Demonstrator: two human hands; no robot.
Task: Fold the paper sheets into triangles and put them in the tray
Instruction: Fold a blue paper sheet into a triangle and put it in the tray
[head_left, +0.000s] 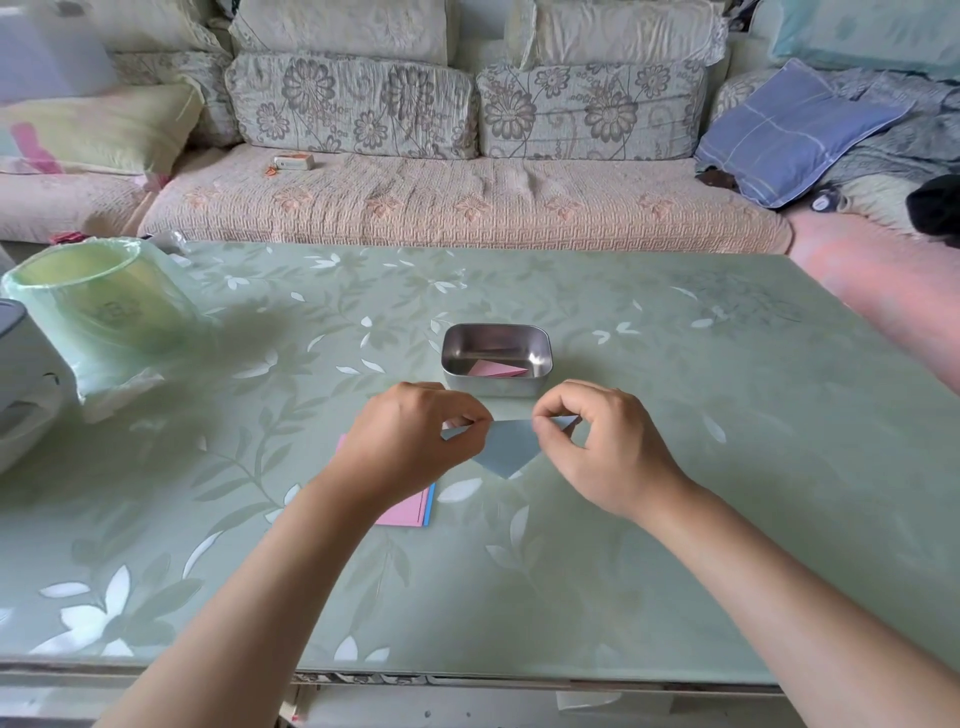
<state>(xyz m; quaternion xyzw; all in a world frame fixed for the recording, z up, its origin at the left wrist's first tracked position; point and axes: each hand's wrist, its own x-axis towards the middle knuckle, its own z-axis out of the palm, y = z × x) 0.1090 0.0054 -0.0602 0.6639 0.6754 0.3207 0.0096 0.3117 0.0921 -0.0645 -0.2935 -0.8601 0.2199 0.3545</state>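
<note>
While left hand (415, 441) and right hand (597, 447) each pinch one end of the long edge of the blue triangle (506, 449), held crosswise just over the table (727, 415), tip toward the person, the tray (493, 388) sits just beyond, equally near both hands, pink triangle (493, 370) already inside.

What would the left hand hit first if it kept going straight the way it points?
Probably the near wall of the metal tray: the left hand, pinching the blue paper, points forward and rightward toward it. The hand's height is unclear, so it might pass over the rim.
</note>
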